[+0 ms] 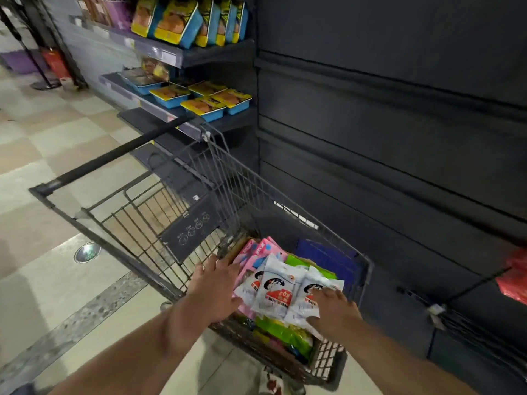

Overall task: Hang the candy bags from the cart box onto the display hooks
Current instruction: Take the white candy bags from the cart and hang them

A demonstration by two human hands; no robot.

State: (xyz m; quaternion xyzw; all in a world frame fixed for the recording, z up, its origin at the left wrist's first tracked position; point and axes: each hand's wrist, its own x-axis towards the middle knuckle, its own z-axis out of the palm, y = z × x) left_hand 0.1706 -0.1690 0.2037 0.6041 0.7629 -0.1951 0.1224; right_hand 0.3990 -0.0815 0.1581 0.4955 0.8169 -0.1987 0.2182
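Fingers [224, 269] of left hand [214, 292] and right hand [333, 309] touch glossy, crinkled candy bags [278, 283].

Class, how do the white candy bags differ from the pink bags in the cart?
The white candy bags with red labels lie on top, fanned out; the pink bags with blue patches sit beneath, partly covered. The right hand rests on the white bags; the left hand is beside the pink bags. Both are soft packets in the grey wire cart.
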